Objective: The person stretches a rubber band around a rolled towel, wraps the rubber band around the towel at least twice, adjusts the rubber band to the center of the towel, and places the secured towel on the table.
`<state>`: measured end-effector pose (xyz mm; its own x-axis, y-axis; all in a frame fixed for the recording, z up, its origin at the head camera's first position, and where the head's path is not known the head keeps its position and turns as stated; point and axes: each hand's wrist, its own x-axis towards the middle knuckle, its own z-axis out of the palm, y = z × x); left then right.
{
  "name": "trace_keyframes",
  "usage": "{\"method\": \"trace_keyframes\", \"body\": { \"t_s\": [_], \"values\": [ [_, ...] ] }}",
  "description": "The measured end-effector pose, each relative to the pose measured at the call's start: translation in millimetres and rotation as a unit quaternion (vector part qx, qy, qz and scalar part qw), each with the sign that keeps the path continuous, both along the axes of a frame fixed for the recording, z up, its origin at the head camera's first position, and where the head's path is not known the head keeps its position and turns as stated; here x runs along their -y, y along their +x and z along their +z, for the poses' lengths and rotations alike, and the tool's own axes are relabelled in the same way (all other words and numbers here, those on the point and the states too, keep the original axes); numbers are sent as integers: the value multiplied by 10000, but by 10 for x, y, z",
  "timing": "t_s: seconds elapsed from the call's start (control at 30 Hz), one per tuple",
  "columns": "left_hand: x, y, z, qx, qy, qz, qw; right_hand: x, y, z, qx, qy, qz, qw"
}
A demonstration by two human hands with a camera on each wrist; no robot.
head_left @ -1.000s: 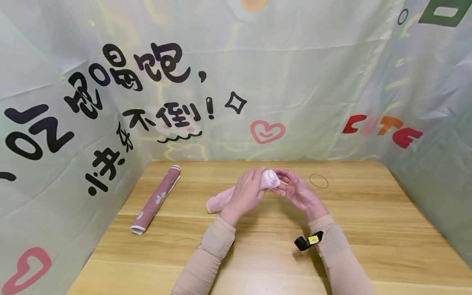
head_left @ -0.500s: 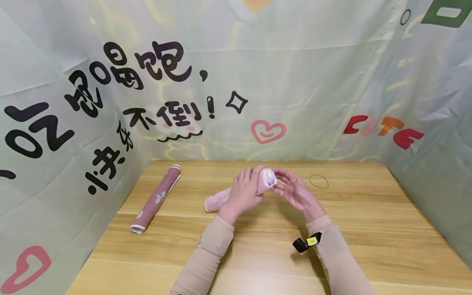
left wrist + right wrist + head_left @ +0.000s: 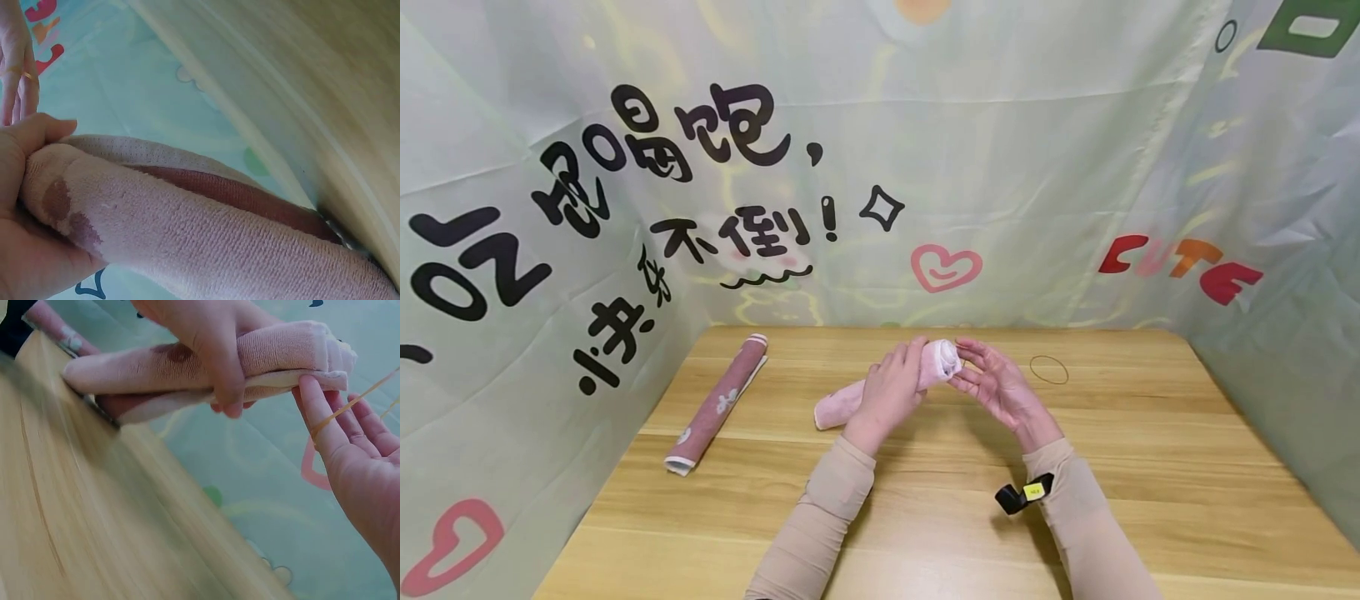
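Observation:
My left hand grips a light pink rolled towel, its fingers over the top of the roll. The towel is tilted: its near left end sits low by the table, and the white-edged spiral end is raised toward my right hand. In the right wrist view, a thin tan rubber band loops round my right fingers and stretches out of frame. Those fingers are spread and mostly straight, and one tip touches the edge of the towel's raised end. A loose flap along the roll shows a darker pink inside in the left wrist view.
A second, darker pink rolled towel lies at the left of the wooden table. One more rubber band lies flat to the right of my hands. A printed cloth backdrop rises behind and beside the table.
My left hand and the towel have shifted slightly left, and more of the towel's raised end shows beyond the fingers. My right hand has followed a little to the left.

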<state>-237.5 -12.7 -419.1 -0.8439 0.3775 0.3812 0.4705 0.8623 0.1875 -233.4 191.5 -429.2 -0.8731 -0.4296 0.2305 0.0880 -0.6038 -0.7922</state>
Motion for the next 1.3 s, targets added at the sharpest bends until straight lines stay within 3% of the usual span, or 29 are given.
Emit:
{"method": "trace_keyframes", "body": {
  "t_s": [0.13, 0.2, 0.27, 0.43, 0.67, 0.77, 0.83, 0.97, 1.07, 1.17, 1.3],
  "values": [
    [-13, 5, -11, -167, -94, 31, 9998, 36, 18, 20, -465, 674, -492, 9954],
    [-17, 9, -15, -216, -176, 47, 9996, 61, 26, 30, -842, 1231, -811, 9855],
    [-19, 16, -15, -240, -262, 63, 9994, 94, 33, 48, -1208, 1857, -1088, 9691],
    [-25, 43, -3, -291, -438, 23, 9986, 194, 75, 124, -1919, 3249, -1559, 9129],
    [-45, 48, -31, -423, -639, -100, 9970, 291, 144, 175, -2724, 4583, -2295, 8143],
    [-58, 42, -41, -422, -641, -187, 9969, 320, 158, 172, -2887, 4920, -2572, 7800],
    [-63, 38, -40, -418, -558, -248, 9973, 332, 160, 171, -2931, 5072, -2698, 7642],
    [-51, 30, -22, -470, -367, -442, 9972, 334, 160, 168, -2902, 5239, -2813, 7498],
    [-15, 10, -24, -594, -312, -683, 9954, 333, 151, 146, -2879, 5194, -2895, 7507],
    [28, -16, -37, -794, -233, -978, 9918, 317, 140, 120, -2758, 5082, -2934, 7613],
    [79, -42, -47, -1167, -52, -1398, 9833, 257, 113, 112, -2420, 4901, -2935, 7843]
  ]
}}
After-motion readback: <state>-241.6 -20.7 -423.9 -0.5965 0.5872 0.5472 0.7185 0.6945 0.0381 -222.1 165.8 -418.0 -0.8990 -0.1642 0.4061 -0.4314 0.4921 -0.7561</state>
